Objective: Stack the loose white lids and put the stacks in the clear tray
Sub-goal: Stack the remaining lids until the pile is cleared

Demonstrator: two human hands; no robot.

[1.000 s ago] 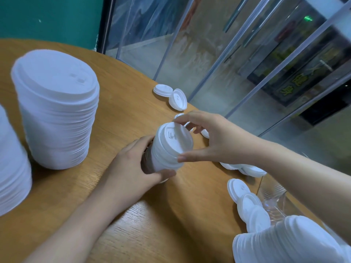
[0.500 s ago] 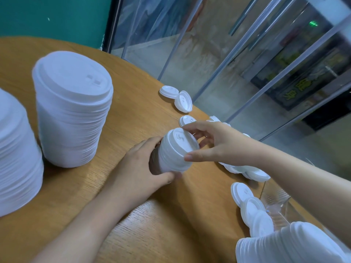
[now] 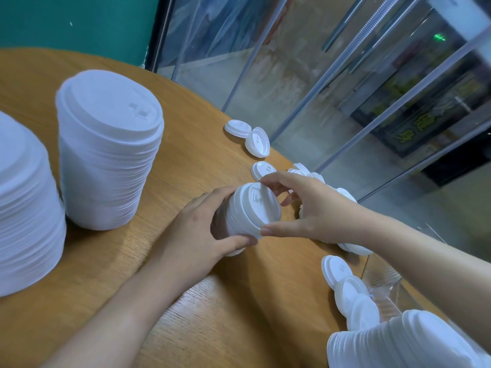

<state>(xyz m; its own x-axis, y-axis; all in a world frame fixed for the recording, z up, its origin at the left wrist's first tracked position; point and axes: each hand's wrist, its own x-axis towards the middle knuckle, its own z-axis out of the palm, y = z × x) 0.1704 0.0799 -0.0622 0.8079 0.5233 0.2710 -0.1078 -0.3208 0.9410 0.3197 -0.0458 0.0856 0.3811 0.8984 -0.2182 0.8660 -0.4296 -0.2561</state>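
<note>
Fingers of the left hand wrap round a short stack of lids held tilted just above the table, likely to steady it, while the right hand pinches the top lid's rim between thumb and fingertips, seemingly seating it. Loose lids lie scattered beyond and beside the hands along the table edge, near enough to reach. Two tall finished stacks stand well apart on the left. Another stack lies on its side at lower right by the clear tray, with loose lids crowding the way there.
</note>
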